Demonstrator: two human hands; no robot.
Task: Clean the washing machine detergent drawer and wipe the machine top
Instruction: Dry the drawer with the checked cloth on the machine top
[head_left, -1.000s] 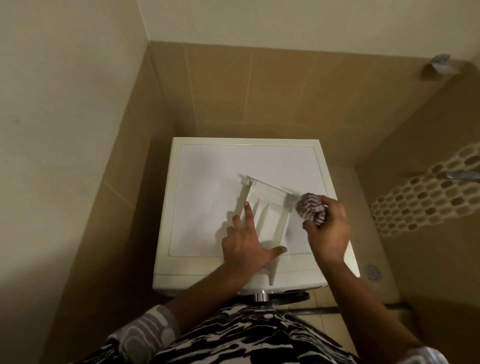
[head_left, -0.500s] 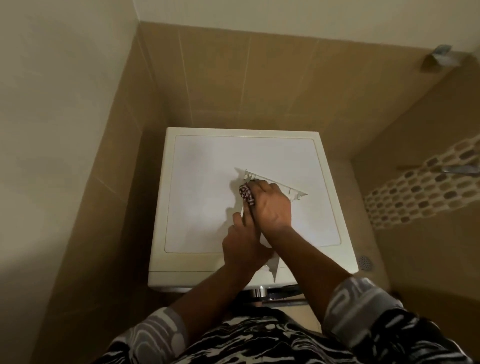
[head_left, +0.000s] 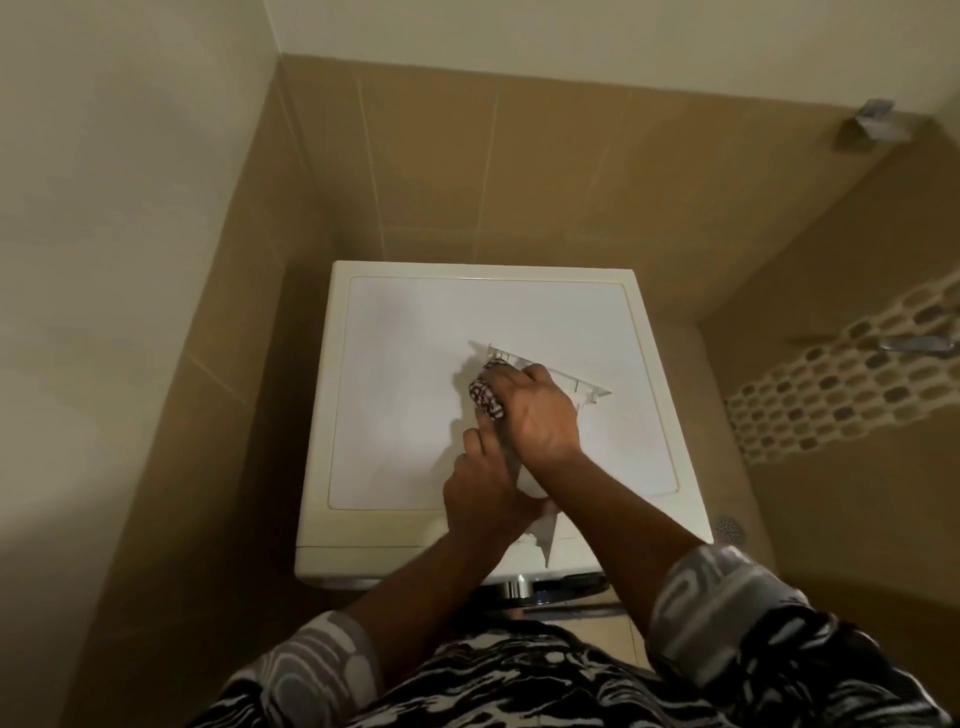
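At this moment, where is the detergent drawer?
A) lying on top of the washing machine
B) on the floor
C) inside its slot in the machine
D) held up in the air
A: the detergent drawer lies on the washing machine top, where the right hand presses a patterned cloth into it.

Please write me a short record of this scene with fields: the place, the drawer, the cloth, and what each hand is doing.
place: washing machine top, in a tiled corner
drawer: detergent drawer, out of the machine, lying on the top
cloth: patterned cloth, bunched up, at the drawer's far left end
left hand: rests on the near part of the drawer
right hand: grips the cloth and presses it into the drawer
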